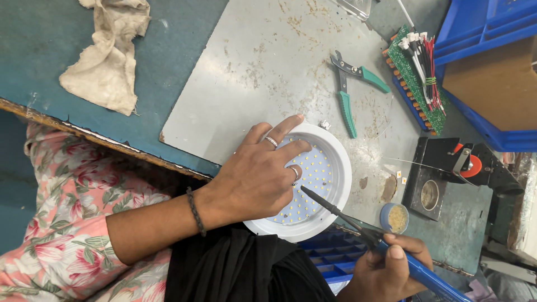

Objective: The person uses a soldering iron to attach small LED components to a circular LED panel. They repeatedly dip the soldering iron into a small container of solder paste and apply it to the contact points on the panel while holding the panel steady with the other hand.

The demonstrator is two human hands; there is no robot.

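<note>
My left hand (pixel 258 173) lies flat over a round white light fitting (pixel 337 162), fingers spread on its rim and on the disc of small yellow diodes (pixel 319 176) inside. Two rings are on its fingers and a dark band is on the wrist. My right hand (pixel 389 268) grips a blue-handled soldering iron (pixel 358 226); its dark tip rests on the diode disc just below my left fingers. The fitting sits on a grey metal sheet (pixel 257 67) at the near edge of the bench.
Green-handled cutters (pixel 349 92) lie beyond the fitting. A green circuit board with red and white wires (pixel 419 72) sits at the right by blue bins (pixel 475 28). A black iron stand (pixel 447 173), a small blue flux tin (pixel 395 217) and a dirty rag (pixel 109 56) are also there.
</note>
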